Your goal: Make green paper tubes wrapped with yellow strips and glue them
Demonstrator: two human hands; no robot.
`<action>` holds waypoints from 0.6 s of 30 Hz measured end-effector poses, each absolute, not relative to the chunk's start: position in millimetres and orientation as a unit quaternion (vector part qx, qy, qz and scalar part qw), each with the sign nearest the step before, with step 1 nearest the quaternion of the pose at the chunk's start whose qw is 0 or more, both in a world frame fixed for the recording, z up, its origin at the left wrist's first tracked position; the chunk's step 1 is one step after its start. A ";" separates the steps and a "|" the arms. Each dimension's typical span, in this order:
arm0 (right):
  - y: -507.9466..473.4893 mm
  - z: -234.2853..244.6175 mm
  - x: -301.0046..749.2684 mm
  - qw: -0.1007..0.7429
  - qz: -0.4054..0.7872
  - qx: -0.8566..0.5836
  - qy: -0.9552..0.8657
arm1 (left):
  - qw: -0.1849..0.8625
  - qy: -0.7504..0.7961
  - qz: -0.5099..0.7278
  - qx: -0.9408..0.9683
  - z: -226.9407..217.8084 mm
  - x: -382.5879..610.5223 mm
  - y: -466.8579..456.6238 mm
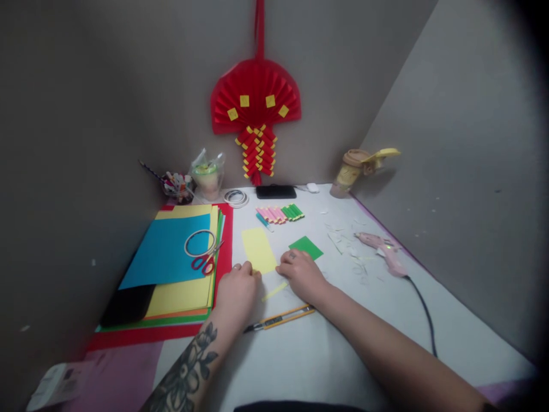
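Note:
A pale yellow paper piece (259, 249) lies on the white tabletop in front of me. At its lower left corner, my left hand (239, 290) has its fingers curled closed on the edge. My right hand (301, 276) pinches the lower right corner, its fingertips bent down. What the fingertips press is partly hidden. Between the hands rests a narrow yellow paper strip (274, 292). Closer to me is an orange-yellow utility knife (283, 317). A green paper piece (307, 248) lies just beyond my right hand.
Left: stacked coloured paper (171, 246) with scissors (206, 263) and a tape roll (199, 231). Beyond the yellow paper are pink rolls (272, 214) and green rolls (293, 212). Right: a corded glue gun (384, 249), paper scraps (343, 240), and a cup (349, 171).

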State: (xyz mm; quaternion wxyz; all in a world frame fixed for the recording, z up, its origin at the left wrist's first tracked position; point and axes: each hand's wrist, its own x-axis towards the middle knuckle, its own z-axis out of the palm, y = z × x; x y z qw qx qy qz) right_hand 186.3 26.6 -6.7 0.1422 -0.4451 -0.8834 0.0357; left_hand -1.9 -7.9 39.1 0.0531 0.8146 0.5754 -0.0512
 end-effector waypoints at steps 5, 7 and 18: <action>24.9 -5.1 187.3 0.119 0.040 -0.457 -0.881 | 0.046 0.604 -0.082 0.791 44.5 -1.3 -14.4; 24.1 -4.2 188.3 0.127 0.053 -0.471 -0.871 | 0.058 0.607 -0.079 0.789 44.3 -2.8 -13.3; 10.0 17.4 190.8 0.153 0.205 -0.415 -0.873 | 0.121 0.651 0.030 0.749 33.5 -17.7 -4.1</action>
